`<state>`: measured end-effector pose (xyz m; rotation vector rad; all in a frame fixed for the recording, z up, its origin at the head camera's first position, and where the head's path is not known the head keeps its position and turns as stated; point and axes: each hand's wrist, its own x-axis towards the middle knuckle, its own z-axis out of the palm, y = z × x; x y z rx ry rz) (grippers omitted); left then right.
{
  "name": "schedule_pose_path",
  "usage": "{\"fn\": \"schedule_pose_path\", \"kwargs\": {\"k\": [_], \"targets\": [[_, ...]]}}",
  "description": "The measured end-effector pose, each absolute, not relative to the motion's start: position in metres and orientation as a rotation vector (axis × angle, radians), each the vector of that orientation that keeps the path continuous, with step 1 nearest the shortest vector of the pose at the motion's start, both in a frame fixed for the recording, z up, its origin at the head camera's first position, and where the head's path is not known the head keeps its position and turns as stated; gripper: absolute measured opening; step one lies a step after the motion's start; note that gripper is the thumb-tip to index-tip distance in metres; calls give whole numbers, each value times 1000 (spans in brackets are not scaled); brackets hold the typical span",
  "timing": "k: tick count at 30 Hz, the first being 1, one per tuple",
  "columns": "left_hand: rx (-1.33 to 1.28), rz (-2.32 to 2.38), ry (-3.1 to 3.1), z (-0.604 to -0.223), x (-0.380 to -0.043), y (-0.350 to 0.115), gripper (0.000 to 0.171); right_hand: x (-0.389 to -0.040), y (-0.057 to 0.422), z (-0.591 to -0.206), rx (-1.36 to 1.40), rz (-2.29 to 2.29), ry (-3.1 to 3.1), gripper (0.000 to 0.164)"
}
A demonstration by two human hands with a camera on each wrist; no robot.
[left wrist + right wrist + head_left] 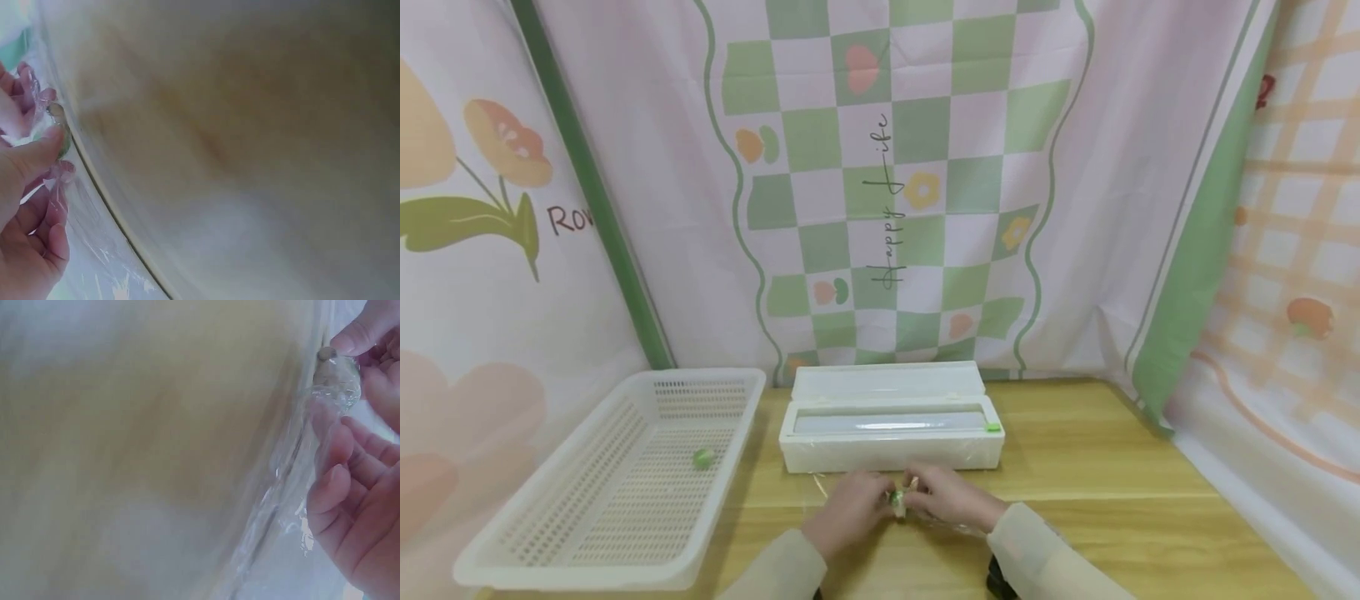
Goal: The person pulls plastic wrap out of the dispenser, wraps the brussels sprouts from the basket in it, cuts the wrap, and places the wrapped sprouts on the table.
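Observation:
Between my two hands, in front of the white box, is a small green Brussels sprout [898,500] with a pale stem end. Clear cling film [278,472] lies over it and trails down in creases in the right wrist view. My left hand [854,505] grips the sprout, its thumb [42,147] pressed on the side in the left wrist view. With bent fingers, my right hand [953,497] pinches the film close beside the sprout. Loose film stretches out on both sides of the hands over the table.
Behind the hands stands a white cling film dispenser box [891,454], lid raised, with a green slider [992,427] on its right end. To the left is a white perforated basket [715,508] holding another sprout [703,458]. A dark object [1000,581] lies under the right sleeve. Curtains hang behind.

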<state>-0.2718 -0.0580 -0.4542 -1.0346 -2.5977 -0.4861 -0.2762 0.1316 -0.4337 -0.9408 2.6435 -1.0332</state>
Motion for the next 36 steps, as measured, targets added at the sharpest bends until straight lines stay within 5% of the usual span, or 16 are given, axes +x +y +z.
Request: {"fn": "schedule_pose_path", "kwargs": {"k": [4, 15, 36], "targets": [[-1008, -468, -2614, -451, -272, -58, 16, -277, 134, -433, -988, -928, 2715, 31], [-959, -652, -2692, -449, -274, -60, 10, -287, 133, -435, -1106, -821, 2858, 14], [-922, -640, -2668, -457, -282, -59, 6, -290, 130, -436, -1074, -836, 2903, 20]]}}
